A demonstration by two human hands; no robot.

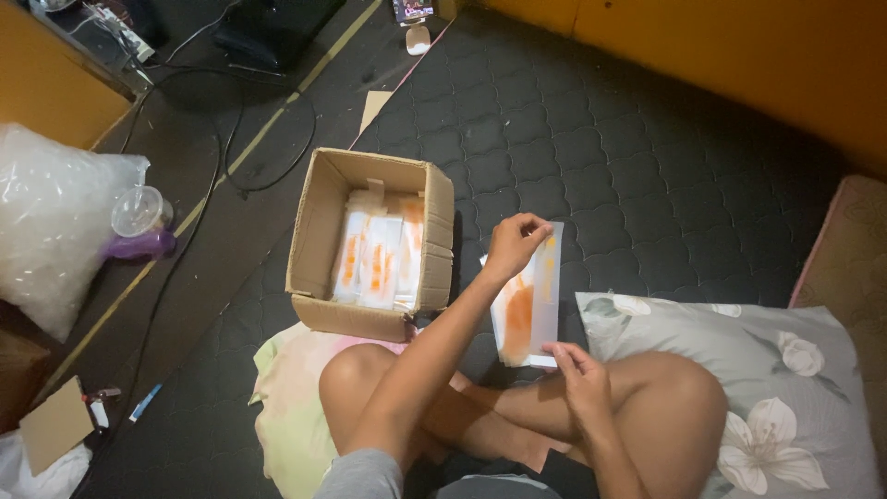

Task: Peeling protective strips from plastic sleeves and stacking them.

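left hand: pinched shut on the top edge of a flat white-and-orange packet, thumb and fingers on the upper corner, holding it up off the mattress.
right hand: fingertips closed on the packet's bottom edge, so I've got it stretched between both hands.
packet: hangs just above my crossed legs, to the right of the box, face toward me.
grip tip: I reckon light pinches at the edges are best, it's thin and would crease if I squeeze the middle.
cardboard box: open, just left of the packet, with more of the same packets standing in rows inside.
around me: dark quilted mattress underneath, floral pillow by my right knee.
further left: plastic cup against a clear plastic bag.
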